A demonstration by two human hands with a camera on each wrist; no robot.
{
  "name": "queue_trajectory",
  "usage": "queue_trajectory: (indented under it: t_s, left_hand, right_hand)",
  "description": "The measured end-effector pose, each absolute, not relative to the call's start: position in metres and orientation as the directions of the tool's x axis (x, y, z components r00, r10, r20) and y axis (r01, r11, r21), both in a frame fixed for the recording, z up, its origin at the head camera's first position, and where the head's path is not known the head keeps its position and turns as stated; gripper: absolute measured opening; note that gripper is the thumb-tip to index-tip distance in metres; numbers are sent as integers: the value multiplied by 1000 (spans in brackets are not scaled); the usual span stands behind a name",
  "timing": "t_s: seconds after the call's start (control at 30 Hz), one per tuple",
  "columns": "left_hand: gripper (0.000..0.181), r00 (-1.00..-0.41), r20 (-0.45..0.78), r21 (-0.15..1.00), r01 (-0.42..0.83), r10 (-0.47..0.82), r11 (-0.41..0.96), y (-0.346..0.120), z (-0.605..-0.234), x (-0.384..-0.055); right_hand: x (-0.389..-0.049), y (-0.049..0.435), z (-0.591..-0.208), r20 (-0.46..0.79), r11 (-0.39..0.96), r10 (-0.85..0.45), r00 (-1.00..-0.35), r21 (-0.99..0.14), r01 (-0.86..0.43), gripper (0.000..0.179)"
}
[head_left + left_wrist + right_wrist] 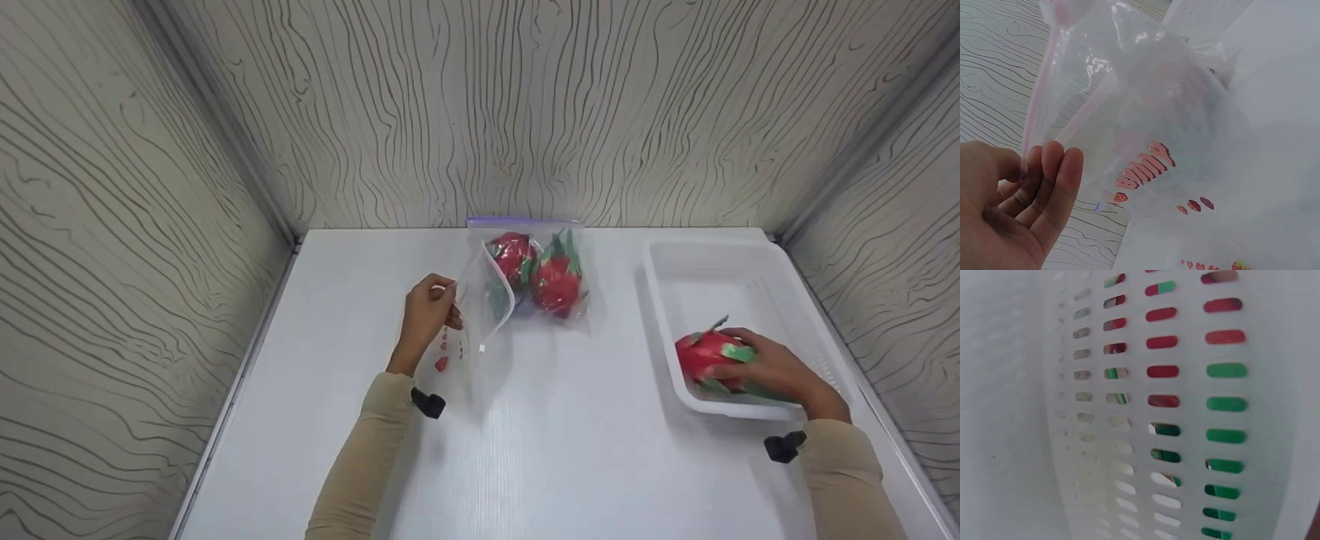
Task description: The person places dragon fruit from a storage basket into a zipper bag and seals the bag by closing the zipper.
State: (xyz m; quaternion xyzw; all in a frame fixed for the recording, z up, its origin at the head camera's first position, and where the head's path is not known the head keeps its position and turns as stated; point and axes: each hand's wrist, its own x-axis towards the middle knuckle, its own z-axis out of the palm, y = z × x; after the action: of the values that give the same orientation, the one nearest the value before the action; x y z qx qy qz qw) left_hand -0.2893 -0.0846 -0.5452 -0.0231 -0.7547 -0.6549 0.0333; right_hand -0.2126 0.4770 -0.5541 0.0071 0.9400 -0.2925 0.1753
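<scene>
My left hand (431, 311) pinches the edge of a clear zip bag (1145, 112) between thumb and fingers. In the left wrist view the bag's pink zip strip (1039, 101) runs up from the fingertips, and red lettering and strawberry prints show on the plastic. The bag's mouth gapes towards the right. My right hand (776, 367) grips a red dragon fruit (705, 354) with green leaf tips, inside the near end of a white plastic basket (814, 300). From the right wrist, only the basket's slotted wall (1185, 388) shows, with red and green visible through the slots.
At the back of the white table (570, 450), another clear bag (589, 311) with a purple zip (525, 220) holds two dragon fruits (556, 286). Wood-patterned panels (525, 112) enclose the table at the back and both sides.
</scene>
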Motion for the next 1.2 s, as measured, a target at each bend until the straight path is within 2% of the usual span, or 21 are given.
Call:
queue_trajectory:
  t_s: [0.4,0.87,1.2]
  left_hand:
    - [15,-998,70,987,68,-4,147,-86,-545,-288]
    - [17,-999,33,986,30,-14,165,-86,-544,-288]
    - [17,-999,49,986,47,-8,158,-86,-544,-289]
  right_hand:
    - [-215,476,-550,-268,827,-95,-959,-558,74,96]
    - [-219,469,-535,-244,827,-79,-967,-557,73,100]
    - [-225,467,-528,-166,811,-96,-981,-585,20,97]
